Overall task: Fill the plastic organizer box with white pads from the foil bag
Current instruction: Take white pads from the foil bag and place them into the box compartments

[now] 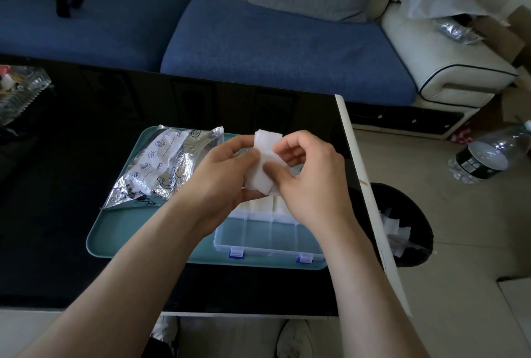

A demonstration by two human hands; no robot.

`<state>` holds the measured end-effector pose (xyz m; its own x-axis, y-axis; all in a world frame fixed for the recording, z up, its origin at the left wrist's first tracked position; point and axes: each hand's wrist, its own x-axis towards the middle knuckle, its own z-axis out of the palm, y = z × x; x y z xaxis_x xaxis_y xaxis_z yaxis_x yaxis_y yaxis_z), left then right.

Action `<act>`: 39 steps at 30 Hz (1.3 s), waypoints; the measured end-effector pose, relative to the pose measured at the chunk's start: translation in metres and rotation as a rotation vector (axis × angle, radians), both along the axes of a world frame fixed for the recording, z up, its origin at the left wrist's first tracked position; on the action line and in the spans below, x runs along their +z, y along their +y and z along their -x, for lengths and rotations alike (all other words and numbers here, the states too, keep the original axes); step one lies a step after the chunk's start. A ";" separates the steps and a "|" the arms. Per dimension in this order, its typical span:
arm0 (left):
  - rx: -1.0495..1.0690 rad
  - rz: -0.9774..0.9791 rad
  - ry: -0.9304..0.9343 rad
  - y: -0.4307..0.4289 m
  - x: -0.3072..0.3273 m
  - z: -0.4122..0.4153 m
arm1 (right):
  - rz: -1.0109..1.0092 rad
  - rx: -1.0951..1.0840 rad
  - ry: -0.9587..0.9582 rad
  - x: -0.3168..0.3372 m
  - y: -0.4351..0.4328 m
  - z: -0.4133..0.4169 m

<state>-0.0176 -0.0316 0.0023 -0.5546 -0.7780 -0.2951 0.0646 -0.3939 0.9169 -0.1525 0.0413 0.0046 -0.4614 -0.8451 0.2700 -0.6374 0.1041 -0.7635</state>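
Above the teal rectangular plastic tray (pixel 129 231), both hands meet on a small stack of soft white pads (pixel 265 143), held up clear of everything below. The left hand (pixel 224 179) grips it with the fingers curled behind and the thumb pressing on the front face. The right hand (pixel 313 185) pinches the same stack from the other side, thumb on the front, fingers bent round its edge. Directly beneath the hands sits the clear plastic organizer box with blue latches (pixel 270 251), lid open, on the right half of the tray. More white pads (pixel 267 205) fill its farther compartments, partly hidden by the wrists, while the near row shows the teal of the tray through its clear bottom. Left of the box, on the same tray, lies the crinkled silver foil bag with a white printed label (pixel 163 168), its mouth gaping toward the hands. The tray rests on a glossy black table (pixel 71 156). Beyond the table runs a blue cushioned sofa (pixel 273 50). On the floor to the right stand a black waste bin with white scraps inside (pixel 402 222) and, farther off, a clear plastic water bottle (pixel 488 156) lying on its side.
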 end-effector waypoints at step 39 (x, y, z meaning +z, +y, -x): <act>0.164 -0.301 0.215 0.001 0.004 0.008 | 0.014 -0.144 -0.429 0.004 -0.002 -0.004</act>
